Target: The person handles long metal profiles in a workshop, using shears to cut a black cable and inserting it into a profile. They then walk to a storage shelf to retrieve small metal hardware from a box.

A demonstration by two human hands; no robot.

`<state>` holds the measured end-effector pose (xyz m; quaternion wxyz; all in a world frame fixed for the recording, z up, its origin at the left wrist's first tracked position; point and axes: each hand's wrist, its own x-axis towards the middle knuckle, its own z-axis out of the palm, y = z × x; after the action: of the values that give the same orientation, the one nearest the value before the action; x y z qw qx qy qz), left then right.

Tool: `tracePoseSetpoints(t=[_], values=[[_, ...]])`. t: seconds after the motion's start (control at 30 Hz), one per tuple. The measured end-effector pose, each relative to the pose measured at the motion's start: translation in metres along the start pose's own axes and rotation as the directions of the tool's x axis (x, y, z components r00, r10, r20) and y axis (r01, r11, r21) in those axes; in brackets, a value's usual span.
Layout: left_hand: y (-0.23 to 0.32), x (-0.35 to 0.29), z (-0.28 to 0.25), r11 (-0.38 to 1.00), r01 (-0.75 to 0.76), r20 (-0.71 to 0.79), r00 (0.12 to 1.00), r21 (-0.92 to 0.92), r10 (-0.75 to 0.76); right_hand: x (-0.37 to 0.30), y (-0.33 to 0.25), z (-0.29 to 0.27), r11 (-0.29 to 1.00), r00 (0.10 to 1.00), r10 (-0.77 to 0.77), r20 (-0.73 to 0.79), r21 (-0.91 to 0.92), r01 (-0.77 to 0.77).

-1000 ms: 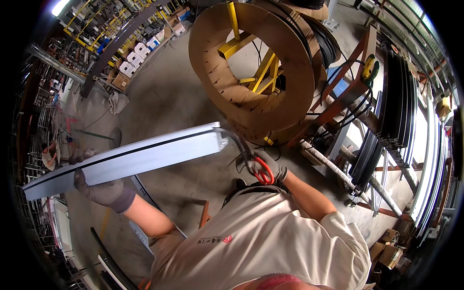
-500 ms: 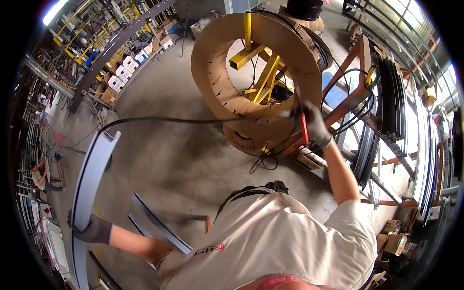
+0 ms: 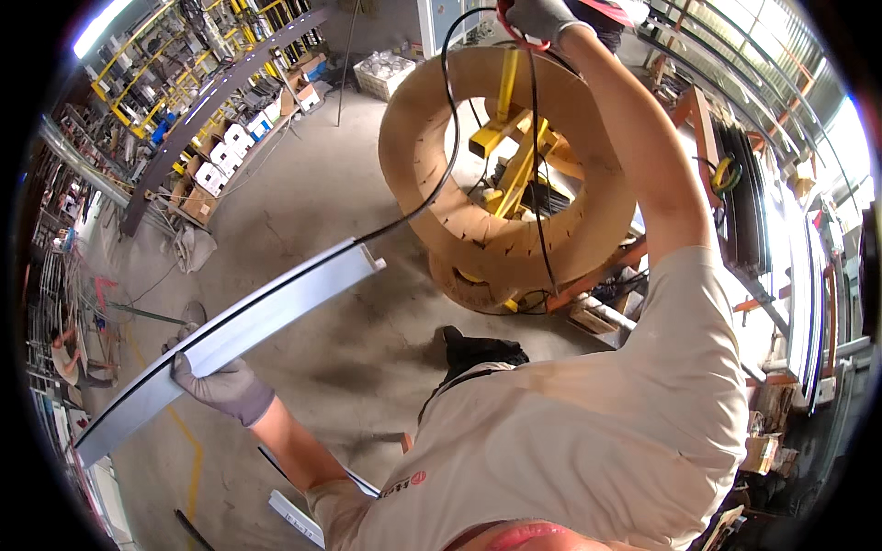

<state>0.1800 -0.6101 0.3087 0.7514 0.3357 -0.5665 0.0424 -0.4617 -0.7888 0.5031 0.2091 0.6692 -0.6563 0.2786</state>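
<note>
My left hand (image 3: 220, 386), in a grey glove, is closed around a long pale metal profile (image 3: 276, 298). A black rubber strip (image 3: 276, 286) lies along the profile and leaves its right end in a loose upward curve. At the top of the view my right hand (image 3: 542, 18), also gloved, is raised and closed on a red-handled tool (image 3: 514, 32); the tool's working end is hidden. The black strip reaches this hand, and a length of strip hangs below it in front of a large cardboard ring (image 3: 413, 110). Whether the fingers also pinch the strip cannot be seen.
The ring sits around a yellow metal frame (image 3: 519, 161). More profiles (image 3: 294, 519) are at the lower left. Racks with dark lengths (image 3: 740, 197) stand on the right. Boxes (image 3: 211, 174) line the far left, and a person (image 3: 66, 358) is at the left edge.
My right hand has risen toward the top with the tool, and the strip now bends upward. My left hand has swung the profile from steep to a slant, its end now nearer the ring.
</note>
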Motion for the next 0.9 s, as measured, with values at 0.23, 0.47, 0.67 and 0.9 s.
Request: tracePoseSetpoints(t=[0.23,0.47,0.67,0.9], values=[[-0.023,0.028,0.003,0.787,0.411,-0.119,0.850,-0.459,-0.514,0.010,-0.057,0.081,0.920,0.760,-0.131,0.637,-0.209,0.333],[-0.036,0.041,0.001,0.771,0.430,-0.173,0.812,-0.470,-0.558,-0.098,-0.084,0.153,0.956,0.669,-0.282,0.688,0.145,0.254],[-0.048,0.046,-0.007,0.703,0.441,-0.118,0.797,-0.557,-0.593,-0.186,-0.156,0.098,0.895,0.943,-0.330,0.043,0.332,0.298],[-0.078,0.055,-0.031,0.525,0.539,0.081,0.745,-0.659,-0.663,-0.316,-0.224,0.134,0.734,0.844,-0.294,0.449,0.671,-0.102]])
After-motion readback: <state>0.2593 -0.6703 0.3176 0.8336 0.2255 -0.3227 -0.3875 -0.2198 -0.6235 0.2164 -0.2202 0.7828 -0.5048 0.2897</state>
